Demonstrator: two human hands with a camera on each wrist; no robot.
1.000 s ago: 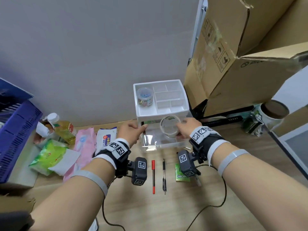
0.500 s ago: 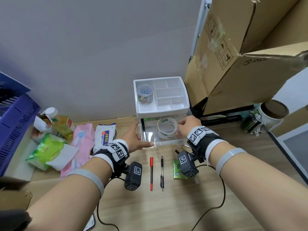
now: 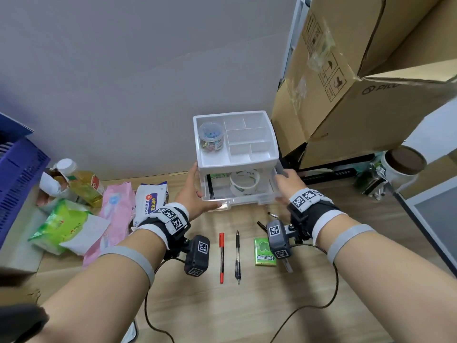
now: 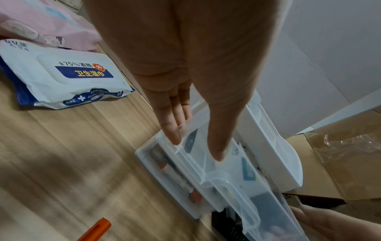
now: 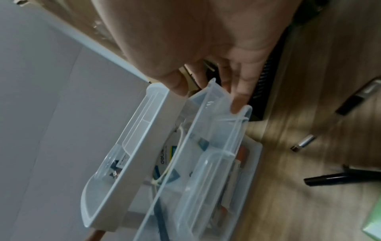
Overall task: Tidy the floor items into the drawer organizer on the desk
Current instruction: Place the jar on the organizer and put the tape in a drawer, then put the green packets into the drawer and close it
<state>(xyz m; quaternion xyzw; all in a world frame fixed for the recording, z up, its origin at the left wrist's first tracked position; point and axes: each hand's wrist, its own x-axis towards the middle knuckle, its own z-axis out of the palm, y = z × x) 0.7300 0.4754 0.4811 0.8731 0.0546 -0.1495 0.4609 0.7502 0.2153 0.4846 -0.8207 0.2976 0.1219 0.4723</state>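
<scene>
You have slid the clear drawer (image 3: 241,191) with the tape roll (image 3: 244,182) partly into the white organizer (image 3: 236,142) on the wooden floor (image 3: 247,305), left hand (image 3: 196,194) and right hand (image 3: 286,185) seemingly flat-fingered on its sides, pens still out.

The white drawer organizer (image 3: 236,154) stood on the floor, its clear drawer (image 3: 241,194) pulled out, a tape roll (image 3: 244,182) lying inside.
</scene>
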